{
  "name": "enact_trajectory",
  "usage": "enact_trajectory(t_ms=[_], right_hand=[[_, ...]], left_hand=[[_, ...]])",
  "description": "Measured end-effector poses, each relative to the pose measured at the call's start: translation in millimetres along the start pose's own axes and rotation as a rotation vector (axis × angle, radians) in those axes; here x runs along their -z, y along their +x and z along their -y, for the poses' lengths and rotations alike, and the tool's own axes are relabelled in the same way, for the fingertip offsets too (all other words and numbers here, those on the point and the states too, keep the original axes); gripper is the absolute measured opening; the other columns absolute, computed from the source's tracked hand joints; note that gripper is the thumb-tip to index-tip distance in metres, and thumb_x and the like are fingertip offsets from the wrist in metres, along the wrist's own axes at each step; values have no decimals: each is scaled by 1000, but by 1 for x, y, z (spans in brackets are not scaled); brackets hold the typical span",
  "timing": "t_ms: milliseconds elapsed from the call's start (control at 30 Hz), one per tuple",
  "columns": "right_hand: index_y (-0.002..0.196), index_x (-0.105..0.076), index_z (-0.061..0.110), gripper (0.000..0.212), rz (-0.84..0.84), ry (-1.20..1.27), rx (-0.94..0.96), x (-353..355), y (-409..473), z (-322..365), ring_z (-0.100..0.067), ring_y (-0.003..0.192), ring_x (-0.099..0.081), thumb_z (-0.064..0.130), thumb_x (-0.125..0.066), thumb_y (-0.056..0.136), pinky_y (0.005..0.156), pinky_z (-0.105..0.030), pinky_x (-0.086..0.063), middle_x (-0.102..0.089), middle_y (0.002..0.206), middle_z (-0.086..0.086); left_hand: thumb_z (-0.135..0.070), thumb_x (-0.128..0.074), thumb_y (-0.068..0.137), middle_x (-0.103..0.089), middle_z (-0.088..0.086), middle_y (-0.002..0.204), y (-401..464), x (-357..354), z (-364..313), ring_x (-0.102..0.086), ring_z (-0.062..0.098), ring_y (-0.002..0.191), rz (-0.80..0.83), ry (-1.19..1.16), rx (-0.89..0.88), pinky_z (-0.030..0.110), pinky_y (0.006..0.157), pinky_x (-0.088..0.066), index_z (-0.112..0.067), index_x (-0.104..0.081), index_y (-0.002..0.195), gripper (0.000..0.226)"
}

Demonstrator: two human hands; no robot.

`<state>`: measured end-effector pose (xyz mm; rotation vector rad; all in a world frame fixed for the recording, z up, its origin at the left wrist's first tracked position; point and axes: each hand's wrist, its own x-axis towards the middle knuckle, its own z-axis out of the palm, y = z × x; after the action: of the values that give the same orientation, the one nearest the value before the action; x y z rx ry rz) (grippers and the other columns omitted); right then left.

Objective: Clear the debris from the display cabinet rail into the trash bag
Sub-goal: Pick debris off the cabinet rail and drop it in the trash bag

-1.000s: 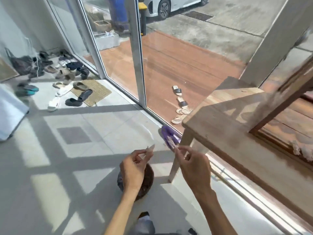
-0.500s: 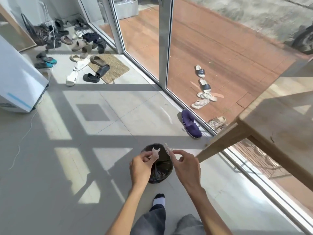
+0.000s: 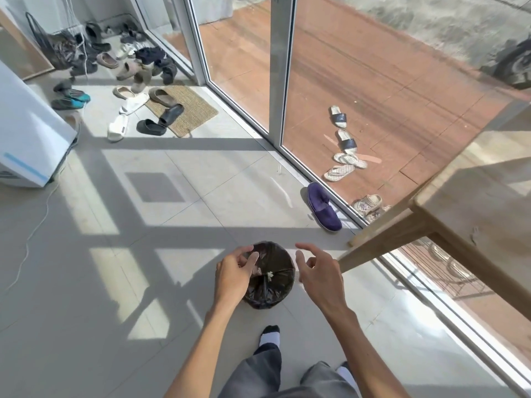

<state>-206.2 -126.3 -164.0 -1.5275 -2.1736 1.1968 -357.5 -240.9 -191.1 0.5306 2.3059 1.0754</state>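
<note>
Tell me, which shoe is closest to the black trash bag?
The purple slipper, lying alone indoors by the glass door, just beyond the black trash bag. The other shoes are far off by the mat or outside.

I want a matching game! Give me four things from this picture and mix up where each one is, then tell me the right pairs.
Things:
1. black plastic trash bag
2. purple fabric slipper
3. woven straw doormat
4. pale flip-flop pair

Places:
A. outside on the reddish wooden deck
B. on the floor between the left hand and right hand
C. indoors beside the glass door track
D. under grey and black slippers near the far doorway

Pairs: 1-B, 2-C, 3-D, 4-A
</note>
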Motion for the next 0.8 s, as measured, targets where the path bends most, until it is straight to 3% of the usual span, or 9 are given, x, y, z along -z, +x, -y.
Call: enact_trajectory(t_ms=[267,500,600,733,800], right_hand=[[114,-70,39,24,-41,28,54,38,-1,17,-8,60,-64,39,-57,95,64,-29,-53,-65,59,3],[118,-71,35,25,-228,90,152,123,-11,32,-3,56,-56,41,-61,96,57,-19,-40,-59,63,13],[114,-71,36,20,-308,125,165,167,-23,32,-3,61,-60,38,-63,96,60,-19,-44,-63,67,15],[106,-73,32,19,-464,175,99,228,-35,9,-8,59,-61,40,-63,93,67,-32,-57,-65,65,8],[109,-70,39,19,-523,199,66,255,-44,-11,-7,54,-57,35,-65,92,64,-25,-53,-61,60,9]], left_hand=[[-42,-64,90,-61,-10,72,-9,15,-51,-59,2,65,143,43,-201,25,67,-46,-28,-66,119,31],[-42,-64,91,-64,-6,74,-28,7,-144,-60,8,67,181,-2,-480,25,63,-50,-27,-67,117,30],[-42,-64,90,-65,-7,74,-38,-11,-182,-59,6,66,222,-12,-536,22,62,-49,-29,-68,116,29],[-37,-65,91,-67,-10,69,-65,-47,-236,-60,0,67,297,-32,-662,16,63,-47,-31,-69,112,23],[-33,-65,92,-70,-11,70,-83,-68,-259,-61,-2,66,365,-63,-725,10,60,-44,-35,-68,109,18]])
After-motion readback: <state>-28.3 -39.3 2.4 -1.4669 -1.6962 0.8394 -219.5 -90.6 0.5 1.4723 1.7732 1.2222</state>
